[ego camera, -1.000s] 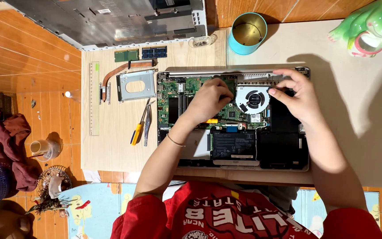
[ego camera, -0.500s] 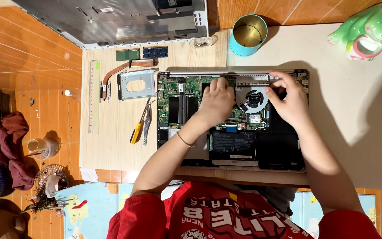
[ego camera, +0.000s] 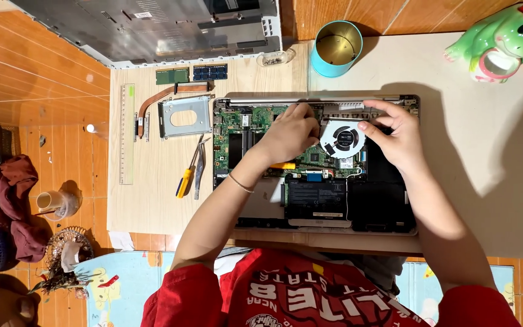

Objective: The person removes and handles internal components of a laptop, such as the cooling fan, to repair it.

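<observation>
Both hands on the cooling fan of the opened laptop

Your left hand (ego camera: 292,130) presses closed beside the fan (ego camera: 341,138); your right hand (ego camera: 398,136) pinches its edge. The laptop (ego camera: 316,163) lies lengthwise left-right on the table (ego camera: 503,151).

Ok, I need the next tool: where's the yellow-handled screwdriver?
In the head view, the screwdriver lies on the wooden board, left of the open laptop, beside the tweezers.
</observation>
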